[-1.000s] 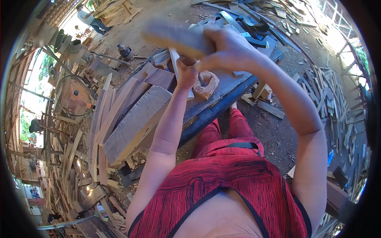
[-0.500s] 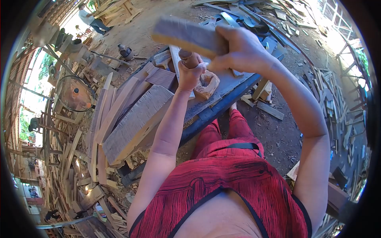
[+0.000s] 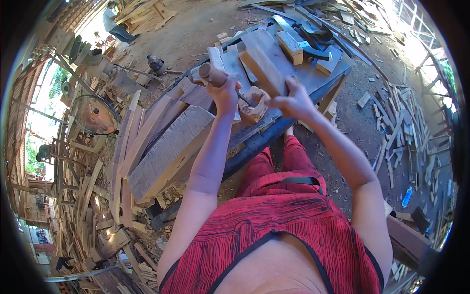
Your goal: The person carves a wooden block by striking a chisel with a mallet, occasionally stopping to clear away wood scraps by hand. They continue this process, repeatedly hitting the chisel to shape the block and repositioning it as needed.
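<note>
My left hand is closed round the wooden handle of a chisel. The chisel slants down to the right, its blade at the hollow of a roughly carved piece of wood on the workbench. Thumb and fingers of my right hand grip the near end of a thick wooden block, which points away from me over the bench, just right of the carved piece. The block's far end overlaps the bench top in this view.
A handsaw and a smaller wood block lie at the bench's far right. Long boards rest along its left side. Wood scraps cover the ground on both sides. A person is at the far left.
The block in my right hand has come down and swung round from above the chisel to the right of the carved piece. The chisel handle has tilted left.
</note>
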The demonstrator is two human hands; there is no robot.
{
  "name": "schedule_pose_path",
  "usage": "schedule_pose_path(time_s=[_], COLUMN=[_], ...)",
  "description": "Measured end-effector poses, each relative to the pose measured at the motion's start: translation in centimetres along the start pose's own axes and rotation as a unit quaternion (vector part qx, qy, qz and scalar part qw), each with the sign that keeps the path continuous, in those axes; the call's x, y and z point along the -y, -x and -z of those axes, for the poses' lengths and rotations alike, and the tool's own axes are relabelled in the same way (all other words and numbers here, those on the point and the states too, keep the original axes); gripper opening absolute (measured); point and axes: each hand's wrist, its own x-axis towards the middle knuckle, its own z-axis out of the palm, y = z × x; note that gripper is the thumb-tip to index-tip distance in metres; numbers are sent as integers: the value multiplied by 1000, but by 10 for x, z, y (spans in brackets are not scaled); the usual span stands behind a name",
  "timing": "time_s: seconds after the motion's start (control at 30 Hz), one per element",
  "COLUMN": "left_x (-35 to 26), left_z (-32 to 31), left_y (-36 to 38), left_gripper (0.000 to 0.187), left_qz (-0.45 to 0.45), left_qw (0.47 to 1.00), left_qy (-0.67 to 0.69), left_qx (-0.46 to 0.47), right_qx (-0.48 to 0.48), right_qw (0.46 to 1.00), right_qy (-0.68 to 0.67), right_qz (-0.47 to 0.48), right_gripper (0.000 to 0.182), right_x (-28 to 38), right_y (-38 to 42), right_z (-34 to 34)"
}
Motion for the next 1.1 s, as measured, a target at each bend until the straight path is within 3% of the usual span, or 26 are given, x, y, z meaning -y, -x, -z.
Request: schedule_pose_path(time_s=[0.03, 0.1, 0.2, 0.3, 0.43, 0.5, 0.53, 0.6, 0.73, 0.8, 0.87, 0.9, 0.93, 0.97, 1.0, 1.03, 1.07, 1.1], left_x=[-2, -6, -6, -7, 0, 11, 14, 17, 17, 17, 12, 8, 6, 9, 17, 24, 33, 37], left_z=[-1, -1, 1, 0, -2, -1, -3, -6, -4, -10, -18, -21, -22, -19, -10, -4, 1, 1], left_y=[0, -1, 2, 5, 18, 23, 26, 29, 33, 33, 32, 32, 33, 33, 34, 33, 34, 33], left_gripper=[16, 19, 19, 18, 19, 20, 20, 20, 18, 19, 20, 25, 31, 31, 41, 51, 61, 61], left_qz=[-2, 9, -17, 1, -3, -116, -117, -187, -116, -153, -195, -16, 165, 165, 66, -37, -139, -137], left_qw=[1000, 993, 987, 979, 987, 992, 992, 975, 987, 983, 975, 985, 888, 888, 962, 993, 980, 981], left_qy=[-1, 24, 44, 69, 1, -27, -26, -110, -110, -105, -101, 173, 428, 427, 264, 91, -86, -85], left_qx=[0, -114, -156, -192, -160, -46, -45, -35, -4, -3, -5, -20, -32, -31, 18, 67, 112, 112], right_qx=[14, 46, 40, 43, 54, 93, 92, 73, 40, 38, 12, 45, 46, 85, 122, 124, 124, 88], right_qw=[997, 992, 987, 979, 988, 977, 977, 987, 990, 984, 960, 955, 954, 933, 899, 902, 902, 927], right_qy=[-10, 69, -114, -147, -69, -106, -105, -66, -120, -135, -47, 120, 120, 230, 336, 337, 338, 264], right_qz=[-81, -99, -103, -135, -124, -160, -160, -125, 68, 108, 277, 269, 271, 264, 253, 240, 238, 250], right_gripper=[64, 62, 64, 63, 60, 59, 59, 59, 54, 53, 54, 54, 54, 54, 55, 53, 53, 54], right_x=[-8, -56, -95, -96, -89, -80, -74, -55, 53, 92, 115, 130, 135, 138, 142, 152, 158, 164], right_y=[13, 20, 32, 32, 27, 26, 25, 22, 23, 25, 27, 31, 29, 23, 20, 21, 25, 30], right_z=[-9, -28, -59, -62, -51, -42, -37, -23, 19, 25, 28, 39, 42, 44, 45, 50, 55, 59])
